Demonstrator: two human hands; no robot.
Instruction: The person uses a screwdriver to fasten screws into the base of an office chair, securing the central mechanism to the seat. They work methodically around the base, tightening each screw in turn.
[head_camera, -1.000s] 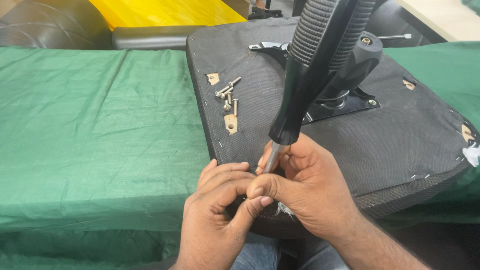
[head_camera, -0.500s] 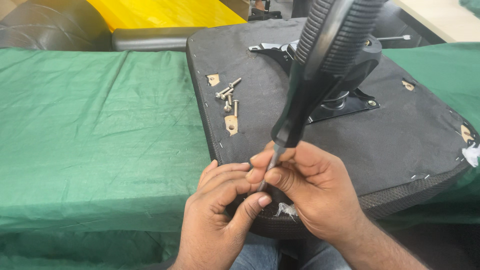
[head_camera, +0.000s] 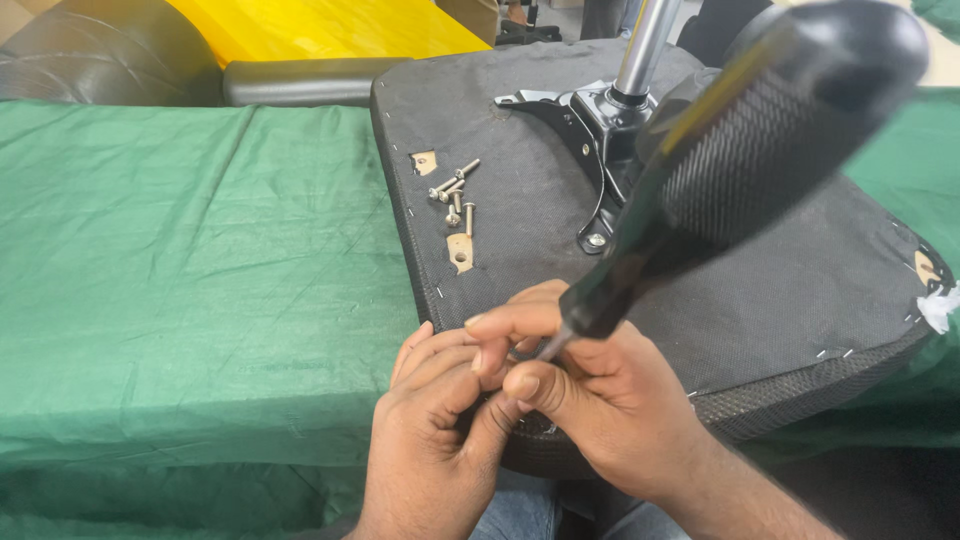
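Screwdriver (head_camera: 740, 170) now leans further right, both hands' fingers (head_camera: 500, 330) still pinching its shaft.

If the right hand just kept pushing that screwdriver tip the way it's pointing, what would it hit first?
Most likely the left hand: the screwdriver, held low by the right hand, slants down-left into its curled fingers. The tip is hidden, so something small between them could come first.
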